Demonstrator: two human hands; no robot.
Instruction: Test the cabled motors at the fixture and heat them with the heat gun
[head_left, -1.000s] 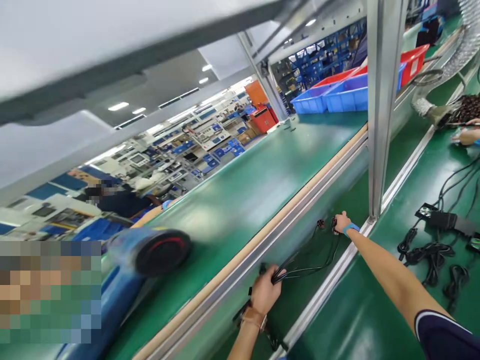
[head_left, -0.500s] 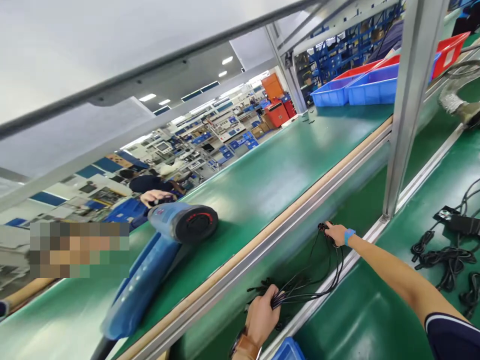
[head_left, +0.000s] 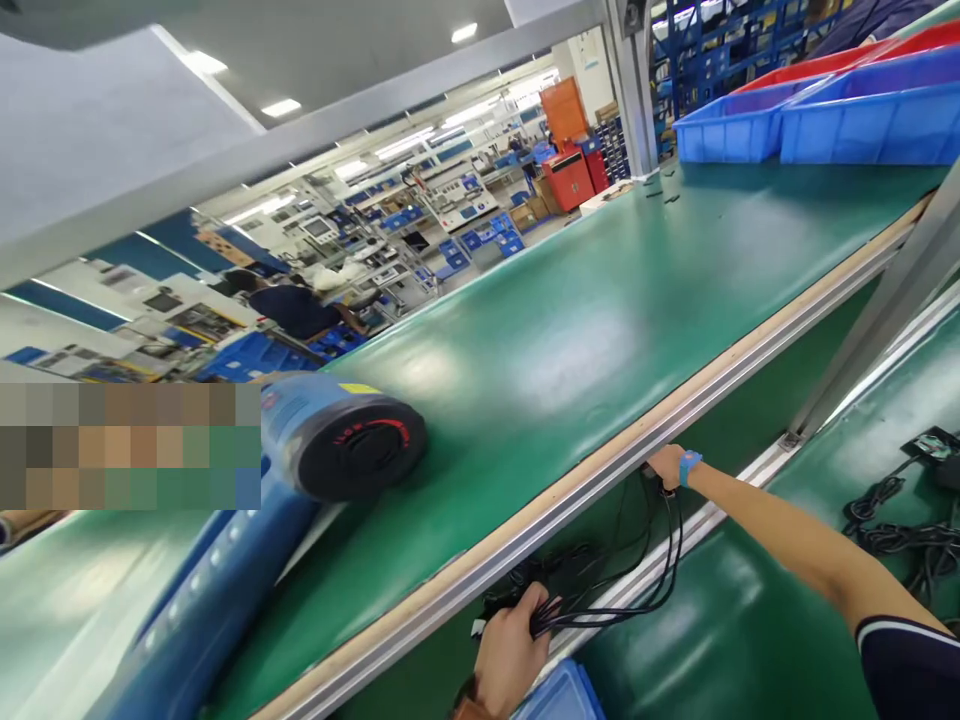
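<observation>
Nearest, the left hand (head_left: 514, 645) comes in at the bottom, thumb and fingers closed round a bundle of black cables (head_left: 600, 615); the close grip likely keeps the strands together. Just beside it, a blue bin (head_left: 585, 685) sits at the near left end of the lower green surface (head_left: 697, 650). The cables pass over that surface's metal rail (head_left: 750, 472) and loop up to the right hand (head_left: 664, 467), which wears a blue wristband (head_left: 690, 467). Its fingers are bent and partly hidden below the upper rail (head_left: 525, 555), so whether they pinch the cable ends cannot be told. More dark cable lies in the sunken strip between the 2 rails. That strip is the narrow part: the upper rail limits lifting there, while the lower surface gives wider room, up to the coiled cables (head_left: 892, 530) near its right side.

Beyond the upper rail and its wooden edge strip (head_left: 525, 522), a blue gun-shaped power tool (head_left: 281, 500) slants at the left end of the upper green surface (head_left: 637, 330), its handle towards the lower left; what supports it is unclear. At the far right corner stand 2 blue tubs (head_left: 870, 120), probably kept back from the working edge. Farther off are a red cabinet (head_left: 570, 180) and a person in dark clothing (head_left: 296, 305).
</observation>
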